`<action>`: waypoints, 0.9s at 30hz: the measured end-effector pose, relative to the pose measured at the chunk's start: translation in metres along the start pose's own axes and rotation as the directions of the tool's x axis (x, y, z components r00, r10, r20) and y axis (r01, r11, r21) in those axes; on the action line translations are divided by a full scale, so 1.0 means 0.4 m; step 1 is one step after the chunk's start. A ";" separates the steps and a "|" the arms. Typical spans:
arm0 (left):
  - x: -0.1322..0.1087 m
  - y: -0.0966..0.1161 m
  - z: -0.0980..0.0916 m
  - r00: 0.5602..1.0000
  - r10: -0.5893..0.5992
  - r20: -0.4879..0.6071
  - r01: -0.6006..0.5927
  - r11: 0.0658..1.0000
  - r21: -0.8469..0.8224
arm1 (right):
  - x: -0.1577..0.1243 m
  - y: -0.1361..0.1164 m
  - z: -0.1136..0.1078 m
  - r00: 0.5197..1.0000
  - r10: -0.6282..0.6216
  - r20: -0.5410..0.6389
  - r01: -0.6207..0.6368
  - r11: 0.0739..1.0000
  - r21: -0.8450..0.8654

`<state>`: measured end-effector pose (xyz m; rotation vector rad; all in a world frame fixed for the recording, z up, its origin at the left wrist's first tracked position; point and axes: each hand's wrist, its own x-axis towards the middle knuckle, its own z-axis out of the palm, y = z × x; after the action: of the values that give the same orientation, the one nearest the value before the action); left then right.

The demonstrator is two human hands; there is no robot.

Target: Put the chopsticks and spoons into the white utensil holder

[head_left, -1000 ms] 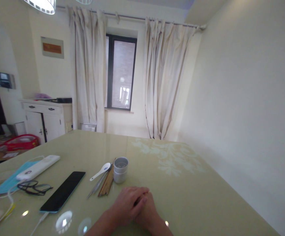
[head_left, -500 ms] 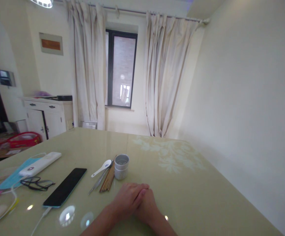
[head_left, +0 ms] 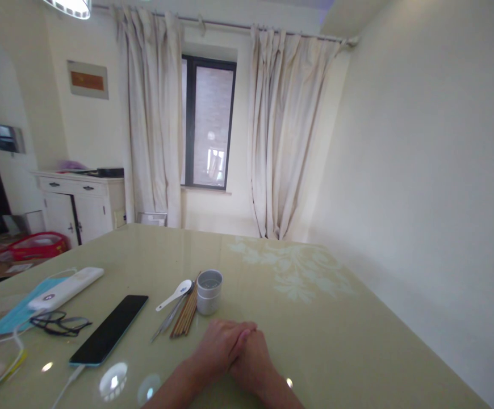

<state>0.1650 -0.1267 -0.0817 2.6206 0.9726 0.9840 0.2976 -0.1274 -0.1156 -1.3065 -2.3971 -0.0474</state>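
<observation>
My left hand [head_left: 218, 344] and my right hand [head_left: 253, 359] are clasped together on the table, fingers closed, with no object visible in them. The left fingers lie across the top of the right hand. Just beyond them stands a grey cup [head_left: 209, 291] with holes in its bottom, upright. Beside it on the left lies a bundle of brown chopsticks [head_left: 185, 311]. Metal utensils [head_left: 170, 319], whose kind I cannot make out, lie alongside the chopsticks. A white spoon [head_left: 175, 295] rests at their left.
On the left lie a black phone [head_left: 109, 329] with a cable, eyeglasses [head_left: 61, 323], a white power strip [head_left: 66, 288] and a blue face mask [head_left: 15, 318]. The pale green table [head_left: 336, 346] has a leaf pattern and runs along a wall on the right.
The view has shifted slightly, so objects sit a little lower and further left. My hands stay clasped in the same pose.
</observation>
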 end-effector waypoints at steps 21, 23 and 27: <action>0.003 0.001 0.007 0.960 0.177 -0.215 -0.160 0.982 0.096 | 0.004 0.001 0.010 0.998 -0.047 -0.031 0.046 0.999 -0.028; 0.002 0.005 0.000 0.949 0.204 -0.241 -0.180 0.977 0.118 | 0.002 0.001 0.005 0.999 -0.026 -0.042 0.026 1.000 -0.012; 0.007 -0.012 -0.023 0.883 0.150 -0.445 -0.046 0.970 0.237 | -0.002 0.010 -0.013 0.996 0.064 -0.061 -0.062 0.997 0.034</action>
<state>0.1582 -0.1219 -0.0749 2.6887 1.1060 1.6714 0.3029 -0.1268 -0.1118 -1.3454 -2.2941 -0.0305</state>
